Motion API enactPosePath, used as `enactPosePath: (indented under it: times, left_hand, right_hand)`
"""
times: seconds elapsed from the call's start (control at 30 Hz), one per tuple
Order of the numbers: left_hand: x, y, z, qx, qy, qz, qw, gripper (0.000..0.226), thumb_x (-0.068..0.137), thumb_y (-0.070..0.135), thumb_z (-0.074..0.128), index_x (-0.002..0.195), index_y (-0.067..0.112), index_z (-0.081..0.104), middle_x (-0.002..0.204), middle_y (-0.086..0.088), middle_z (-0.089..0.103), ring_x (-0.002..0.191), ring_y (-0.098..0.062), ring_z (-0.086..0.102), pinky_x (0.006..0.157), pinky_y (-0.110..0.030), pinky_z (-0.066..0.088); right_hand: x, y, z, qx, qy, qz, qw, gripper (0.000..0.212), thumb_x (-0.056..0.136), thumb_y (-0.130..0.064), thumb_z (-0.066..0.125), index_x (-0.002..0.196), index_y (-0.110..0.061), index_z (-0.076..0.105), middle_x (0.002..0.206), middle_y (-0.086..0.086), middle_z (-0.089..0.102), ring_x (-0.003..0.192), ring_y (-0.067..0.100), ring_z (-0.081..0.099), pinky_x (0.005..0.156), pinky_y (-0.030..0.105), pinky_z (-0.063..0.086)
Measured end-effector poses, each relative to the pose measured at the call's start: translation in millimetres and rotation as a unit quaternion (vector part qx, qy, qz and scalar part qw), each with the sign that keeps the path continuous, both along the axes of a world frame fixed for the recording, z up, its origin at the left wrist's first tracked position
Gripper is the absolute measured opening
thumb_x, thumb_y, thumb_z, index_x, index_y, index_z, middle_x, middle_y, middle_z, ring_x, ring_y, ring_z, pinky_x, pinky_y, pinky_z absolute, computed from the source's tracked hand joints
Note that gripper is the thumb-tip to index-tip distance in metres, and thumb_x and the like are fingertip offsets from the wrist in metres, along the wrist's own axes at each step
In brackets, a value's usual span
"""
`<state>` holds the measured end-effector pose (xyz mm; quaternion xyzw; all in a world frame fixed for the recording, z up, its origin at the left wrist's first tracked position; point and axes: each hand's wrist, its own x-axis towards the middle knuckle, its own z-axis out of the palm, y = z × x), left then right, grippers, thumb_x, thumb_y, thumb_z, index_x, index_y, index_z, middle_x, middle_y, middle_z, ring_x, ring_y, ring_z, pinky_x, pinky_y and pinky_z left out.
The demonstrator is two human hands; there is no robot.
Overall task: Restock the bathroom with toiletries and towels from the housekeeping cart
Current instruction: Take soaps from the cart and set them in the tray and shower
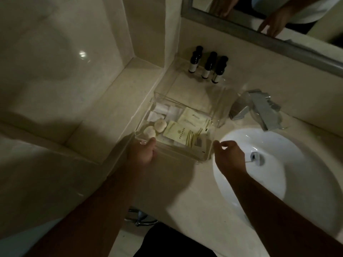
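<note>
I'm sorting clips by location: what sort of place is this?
Most likely a hotel bathroom: a white washbasin with a chrome faucet set in a stone counter, a clear acrylic tray of wrapped amenity sachets, and small dark toiletry bottles below a mirror.

No legible text. Cream sachet (pixel 178 135) in the clear tray (pixel 176 152) by the desk's (pixel 181 191) left edge has a logo and one word, too blurred. Bottles' (pixel 207 65) labels unreadable.
</note>
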<state>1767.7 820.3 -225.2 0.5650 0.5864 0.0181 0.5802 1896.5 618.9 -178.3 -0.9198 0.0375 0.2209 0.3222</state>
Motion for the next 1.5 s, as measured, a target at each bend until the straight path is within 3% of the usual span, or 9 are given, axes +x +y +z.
enactPosePath:
  times: [0.1,0.23,0.37,0.67,0.77,1.1,1.27,1.37,1.5]
  left_hand:
    - [4.7,5.9,-12.7,-0.075,-0.025,0.023,0.997,0.029,0.095,0.034,0.065,0.094,0.005,0.068,0.090,-0.011,0.075,0.084,-0.020,0.073,0.081,-0.036,0.061]
    - [8.7,10.3,-17.7,-0.155,-0.047,0.066,0.985,0.028,0.094,0.024,0.064,0.105,-0.002,0.063,0.099,-0.012,0.072,0.082,-0.016,0.071,0.068,-0.026,0.058]
    - [11.5,6.8,-11.0,-0.160,-0.051,0.079,0.983,0.027,0.093,0.016,0.063,0.107,-0.006,0.061,0.097,-0.017,0.067,0.069,-0.017,0.063,0.065,-0.030,0.048]
    - [19.3,1.6,1.3,-0.155,-0.091,0.117,0.977,0.034,0.088,0.014,0.073,0.119,0.005,0.062,0.107,-0.013,0.072,0.096,-0.019,0.073,0.080,-0.035,0.063]
    - [26.1,2.8,3.8,-0.177,-0.091,0.128,0.971,0.036,0.087,0.012,0.073,0.121,0.007,0.062,0.112,-0.013,0.070,0.099,-0.019,0.072,0.069,-0.027,0.062]
    - [35.0,3.2,9.3,-0.179,-0.128,0.143,0.965,0.029,0.091,0.022,0.070,0.114,0.008,0.063,0.109,-0.011,0.070,0.092,-0.018,0.073,0.082,-0.032,0.062]
    - [36.5,-1.3,17.6,-0.177,-0.121,0.147,0.965,0.025,0.094,0.020,0.066,0.116,0.009,0.062,0.112,-0.008,0.064,0.102,-0.018,0.067,0.085,-0.032,0.061]
    - [39.4,-6.0,19.4,-0.182,-0.146,0.187,0.954,0.024,0.096,0.017,0.062,0.120,0.011,0.061,0.113,-0.005,0.062,0.104,-0.015,0.064,0.089,-0.031,0.059]
    - [36.6,-10.4,16.7,-0.198,-0.195,0.231,0.932,0.019,0.095,0.008,0.061,0.113,0.012,0.061,0.105,0.001,0.060,0.093,-0.010,0.060,0.077,-0.020,0.057]
  right_hand:
    - [-1.1,-3.1,-13.6,0.065,0.128,-0.027,0.989,0.043,0.096,-0.038,0.059,0.124,-0.005,0.059,0.092,0.011,0.073,0.073,0.026,0.075,0.065,0.037,0.063]
    - [-7.9,0.9,-20.9,0.155,0.229,-0.068,0.958,0.034,0.096,-0.019,0.064,0.127,-0.006,0.058,0.097,0.019,0.072,0.075,0.031,0.075,0.065,0.039,0.063]
    - [-9.7,2.4,-27.0,0.162,0.224,-0.079,0.958,0.024,0.092,-0.005,0.067,0.115,-0.009,0.060,0.108,0.019,0.068,0.078,0.032,0.075,0.072,0.044,0.063]
    - [-8.0,0.4,-22.2,0.188,0.202,-0.094,0.957,0.013,0.092,0.000,0.065,0.099,-0.009,0.059,0.103,0.021,0.067,0.072,0.033,0.074,0.069,0.046,0.063]
    - [-5.4,-0.9,-21.6,0.187,0.196,-0.091,0.958,0.015,0.092,0.001,0.064,0.104,-0.008,0.062,0.101,0.022,0.069,0.071,0.030,0.074,0.067,0.043,0.064]
    - [-2.4,1.6,-15.9,0.233,0.211,-0.106,0.943,0.030,0.097,-0.018,0.059,0.121,-0.002,0.065,0.093,0.017,0.071,0.074,0.030,0.073,0.067,0.039,0.062]
    - [1.4,6.8,-6.4,-0.023,-0.067,0.067,0.995,0.050,0.097,-0.045,0.058,0.132,-0.011,0.053,0.120,0.011,0.064,0.098,0.021,0.063,0.075,0.026,0.045]
    - [4.2,8.8,-9.2,-0.050,-0.263,0.258,0.928,0.044,0.095,-0.043,0.053,0.127,-0.013,0.058,0.127,0.011,0.060,0.111,0.029,0.055,0.085,0.034,0.048]
    - [11.2,10.9,-17.7,-0.116,-0.232,0.402,0.878,0.058,0.097,-0.053,0.035,0.145,-0.022,0.045,0.151,0.003,0.044,0.133,0.030,0.041,0.099,0.045,0.044]
